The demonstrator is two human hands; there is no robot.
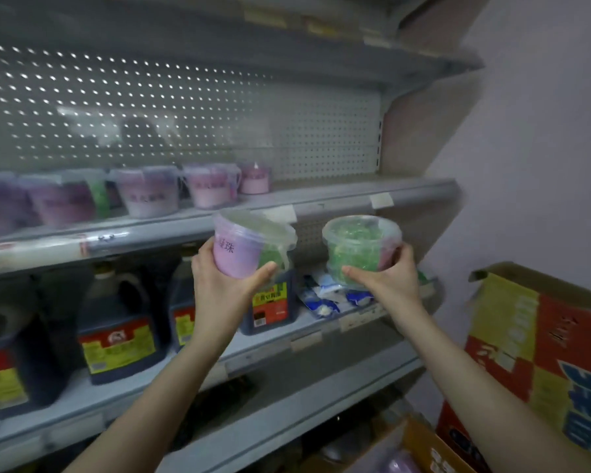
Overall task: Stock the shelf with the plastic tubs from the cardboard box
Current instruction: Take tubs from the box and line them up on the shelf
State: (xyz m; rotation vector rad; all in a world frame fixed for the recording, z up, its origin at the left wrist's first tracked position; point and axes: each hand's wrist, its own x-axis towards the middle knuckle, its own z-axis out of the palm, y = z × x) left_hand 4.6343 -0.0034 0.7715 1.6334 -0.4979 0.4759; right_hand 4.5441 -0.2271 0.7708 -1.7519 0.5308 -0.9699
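Head view, stock entry.

Left grip (pixel 226 285): closed round the pink tub (pixel 243 250), with the thumb on the near wall and the fingers wrapped under the base. The tub is lidded, part green on its right side, and carried tilted. It is held up in front of the front rail of the upper shelf (pixel 338 201), off the shelf board.

Right grip (pixel 389 278): closed round the green tub (pixel 355 249), which is cupped from below and from the right. The tub is lidded, held near upright, just under the same rail and apart from the pink tub.

Shelved tubs (pixel 151 194): a row of like tubs, pink, purple and green, is ranged on the upper shelf from the left edge to about the middle, before a pegboard back panel (pixel 321 131).

Lower shelf (pixel 321 331): dark jugs (pixel 116 329) with red and yellow labels are stood in a line, and blue-and-white packets (pixel 331 297) are laid at the right end.

Printed carton (pixel 539 336): red, yellow and blue, it is stood against the wall at right.

Open cardboard box (pixel 427 448): seen at the bottom edge, contents blurred.
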